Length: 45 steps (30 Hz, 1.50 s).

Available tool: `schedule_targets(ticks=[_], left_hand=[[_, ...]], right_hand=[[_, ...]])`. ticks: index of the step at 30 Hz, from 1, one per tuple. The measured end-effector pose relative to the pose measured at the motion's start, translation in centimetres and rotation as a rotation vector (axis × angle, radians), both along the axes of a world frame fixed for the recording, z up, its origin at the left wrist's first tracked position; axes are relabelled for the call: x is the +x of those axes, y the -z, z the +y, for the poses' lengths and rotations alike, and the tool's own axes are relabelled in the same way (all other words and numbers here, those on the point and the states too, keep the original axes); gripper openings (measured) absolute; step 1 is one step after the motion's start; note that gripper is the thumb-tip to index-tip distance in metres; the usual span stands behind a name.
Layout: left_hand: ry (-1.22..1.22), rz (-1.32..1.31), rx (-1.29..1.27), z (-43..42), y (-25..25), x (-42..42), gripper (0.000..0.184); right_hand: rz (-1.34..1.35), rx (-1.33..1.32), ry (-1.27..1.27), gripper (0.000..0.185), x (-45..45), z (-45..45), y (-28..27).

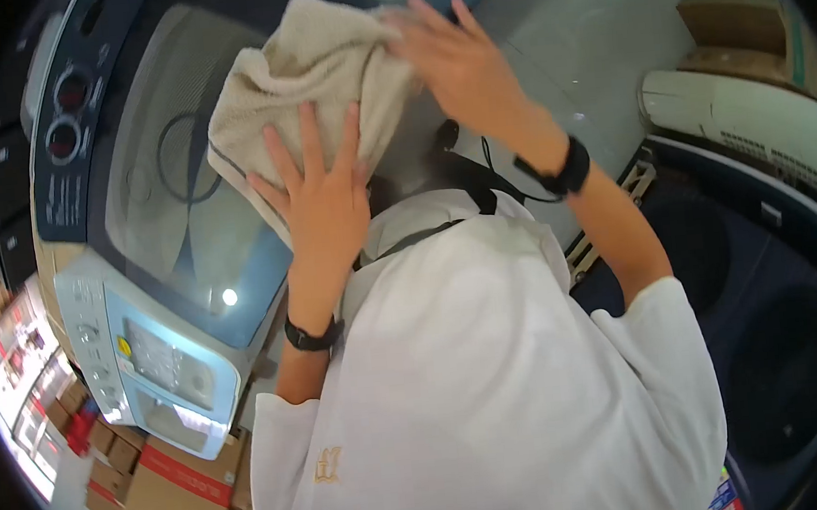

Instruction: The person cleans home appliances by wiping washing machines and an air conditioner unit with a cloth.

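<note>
A beige towel [304,65] with a dark stripe along one edge lies rumpled on the dark, see-through lid of a washing machine [168,169]. My left hand [318,200] rests flat on the towel, its fingers spread over the cloth. At the towel's right edge is my right hand [470,70], fingers stretched apart and slightly blurred. Its fingertips meet or overlap the cloth's edge; whether they touch it I cannot tell. Under the lid a dark round outline shows faintly.
Two knobs sit on the machine's control panel [62,130]. A smaller light-blue machine [165,364] stands beside it, near cardboard boxes [172,499]. On the right are a white air-conditioner unit [746,114] and dark housings with round grilles [778,368]. Glossy floor [571,56] shows beyond.
</note>
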State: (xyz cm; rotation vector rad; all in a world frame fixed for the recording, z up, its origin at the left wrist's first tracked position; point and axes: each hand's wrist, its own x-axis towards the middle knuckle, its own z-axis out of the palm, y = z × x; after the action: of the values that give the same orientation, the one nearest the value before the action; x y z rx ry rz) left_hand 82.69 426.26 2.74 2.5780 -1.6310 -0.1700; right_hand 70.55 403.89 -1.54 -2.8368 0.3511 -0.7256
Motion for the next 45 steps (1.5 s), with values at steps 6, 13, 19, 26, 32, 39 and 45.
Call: schedule_targets(ticks=[6,13,19,26,32,39,45], left_hand=[[-0.001,-0.151,-0.04,-12.4,1.8,-3.4,0.057],[0.006,-0.234,-0.139,-14.8,2.5,-5.1,0.058],[0.047,-0.207,-0.238,-20.2,3.7,-7.2,0.061],[0.113,-0.183,-0.292,-27.7,4.4,-8.7,0.055],[0.067,-0.09,-0.378,-36.3,3.6,-10.0,0.056],[-0.048,-0.086,-0.547,-48.2,0.7,-8.8,0.058],[0.017,0.016,-0.455,-57.6,1.9,-9.1,0.061]], right_hand=[[-0.189,0.009,0.14,0.032,1.9,-8.1,1.6],[-0.389,-0.027,0.277,0.026,-4.4,-7.6,3.2],[-0.387,0.076,0.322,0.029,-5.9,-11.3,3.0],[-0.36,0.169,0.25,0.032,-7.3,-16.2,2.3],[-0.391,0.18,0.177,0.034,-7.1,-24.4,1.0],[-0.316,-0.093,0.06,0.038,-6.7,-39.5,-7.0],[-0.174,-0.104,0.103,0.038,-8.0,-49.8,-4.8]])
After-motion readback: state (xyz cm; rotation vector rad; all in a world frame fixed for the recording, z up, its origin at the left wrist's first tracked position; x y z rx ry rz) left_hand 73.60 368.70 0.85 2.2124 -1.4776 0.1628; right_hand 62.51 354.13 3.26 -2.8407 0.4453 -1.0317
